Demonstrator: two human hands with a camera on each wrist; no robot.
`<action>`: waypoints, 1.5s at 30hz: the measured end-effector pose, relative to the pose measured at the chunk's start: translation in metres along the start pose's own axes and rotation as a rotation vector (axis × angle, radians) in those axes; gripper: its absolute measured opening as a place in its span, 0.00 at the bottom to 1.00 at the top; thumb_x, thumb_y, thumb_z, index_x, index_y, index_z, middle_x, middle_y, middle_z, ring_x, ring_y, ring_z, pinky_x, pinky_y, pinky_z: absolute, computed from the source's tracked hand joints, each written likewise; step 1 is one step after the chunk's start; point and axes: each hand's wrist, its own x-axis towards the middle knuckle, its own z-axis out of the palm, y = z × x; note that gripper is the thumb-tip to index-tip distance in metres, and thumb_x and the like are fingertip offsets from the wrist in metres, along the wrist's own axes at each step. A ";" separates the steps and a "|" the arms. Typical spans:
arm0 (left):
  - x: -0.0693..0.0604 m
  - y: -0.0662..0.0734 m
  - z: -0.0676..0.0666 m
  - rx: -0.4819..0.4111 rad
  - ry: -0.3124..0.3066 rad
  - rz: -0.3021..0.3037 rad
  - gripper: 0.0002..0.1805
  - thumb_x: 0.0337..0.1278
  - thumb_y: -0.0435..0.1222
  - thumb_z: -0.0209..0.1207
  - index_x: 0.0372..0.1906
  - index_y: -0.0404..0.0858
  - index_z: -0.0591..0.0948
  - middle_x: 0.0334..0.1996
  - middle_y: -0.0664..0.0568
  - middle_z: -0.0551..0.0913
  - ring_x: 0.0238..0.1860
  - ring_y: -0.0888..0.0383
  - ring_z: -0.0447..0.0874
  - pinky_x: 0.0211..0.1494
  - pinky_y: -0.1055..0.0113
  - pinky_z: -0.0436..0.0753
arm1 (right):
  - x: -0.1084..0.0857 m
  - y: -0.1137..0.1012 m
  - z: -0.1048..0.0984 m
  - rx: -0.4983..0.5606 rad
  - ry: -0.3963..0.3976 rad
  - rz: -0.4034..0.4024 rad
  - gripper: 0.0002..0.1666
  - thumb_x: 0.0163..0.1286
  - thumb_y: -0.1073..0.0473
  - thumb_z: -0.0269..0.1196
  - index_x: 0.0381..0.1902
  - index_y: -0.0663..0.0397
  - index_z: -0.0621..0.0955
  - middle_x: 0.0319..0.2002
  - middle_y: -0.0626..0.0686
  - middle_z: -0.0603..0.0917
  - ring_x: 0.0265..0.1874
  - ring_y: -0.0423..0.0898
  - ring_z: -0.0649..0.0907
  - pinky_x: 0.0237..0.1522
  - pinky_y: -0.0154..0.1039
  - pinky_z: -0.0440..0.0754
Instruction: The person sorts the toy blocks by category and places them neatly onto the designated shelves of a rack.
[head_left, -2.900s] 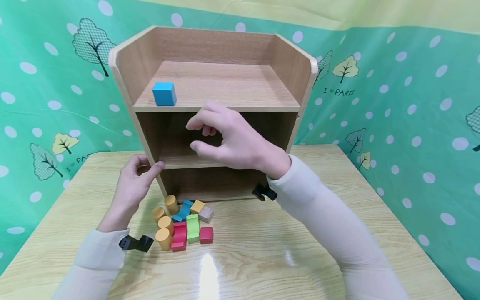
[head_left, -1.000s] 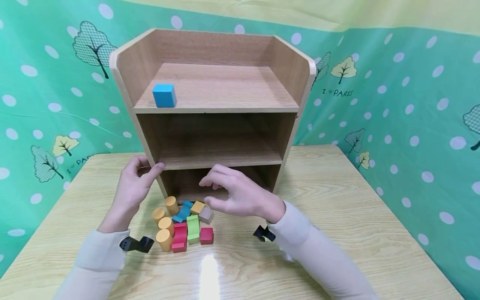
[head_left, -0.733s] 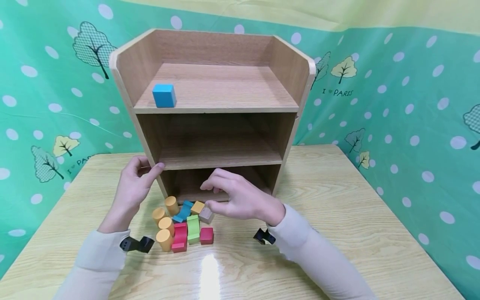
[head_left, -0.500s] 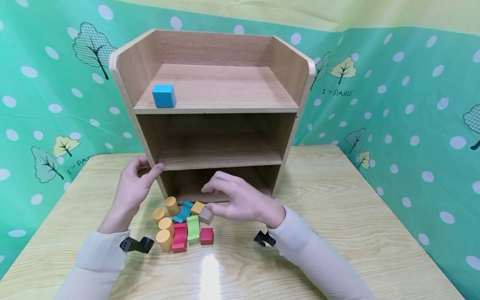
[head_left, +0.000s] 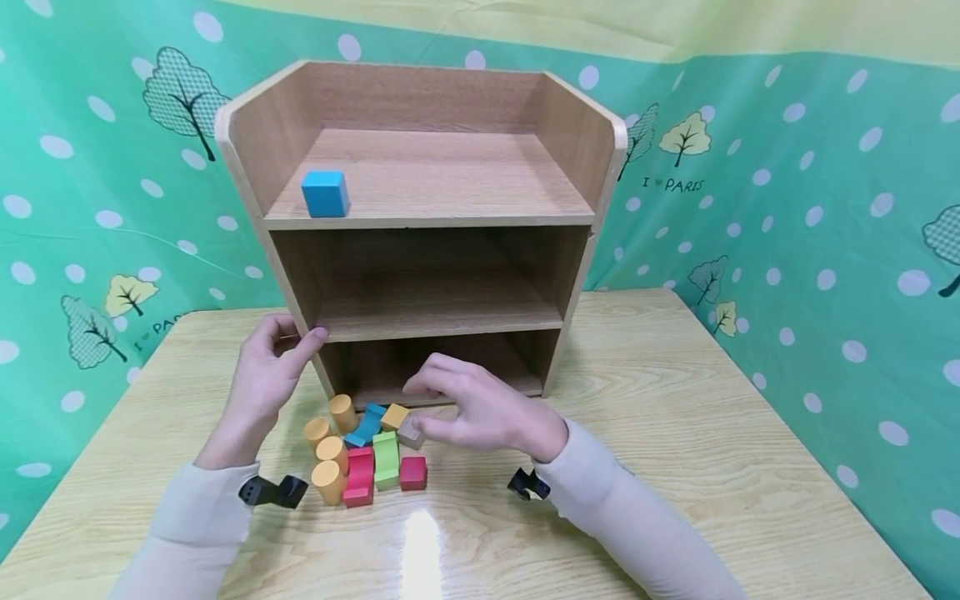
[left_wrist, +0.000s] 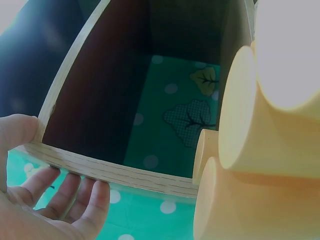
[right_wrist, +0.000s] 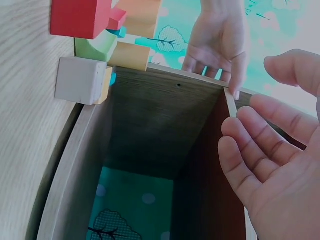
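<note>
A wooden shelf unit (head_left: pixel 450 221) stands on the table, a blue cube (head_left: pixel 326 195) on its top board at the left. My left hand (head_left: pixel 264 375) grips the unit's left side panel, thumb on the front edge by the middle board, fingers against the outside, as the left wrist view shows. Before the lowest compartment my right hand (head_left: pixel 483 406) hovers with bent, parted fingers and nothing between them. In the head view its thumb overlaps a grey cube (head_left: pixel 410 432); the right wrist view shows a gap between the hand and that grey cube (right_wrist: pixel 81 80).
Several orange cylinders (head_left: pixel 328 482), a red block (head_left: pixel 359 477), a green block (head_left: pixel 386 460), a blue block (head_left: pixel 366 425), a yellow block (head_left: pixel 394 416) and a red cube (head_left: pixel 412 473) lie at the unit's left front. A polka-dot cloth (head_left: pixel 817 208) hangs behind the table (head_left: pixel 637 375).
My right hand has come down from before the middle compartment to the lowest one, lately sinking slightly more. The left hand keeps its hold on the side panel.
</note>
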 end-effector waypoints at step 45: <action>-0.001 0.000 0.000 0.006 -0.002 -0.010 0.28 0.64 0.49 0.57 0.57 0.32 0.69 0.49 0.49 0.71 0.48 0.56 0.67 0.45 0.68 0.71 | 0.005 -0.004 0.033 -0.091 -0.288 0.052 0.22 0.62 0.50 0.66 0.53 0.50 0.79 0.39 0.45 0.75 0.35 0.39 0.76 0.36 0.23 0.70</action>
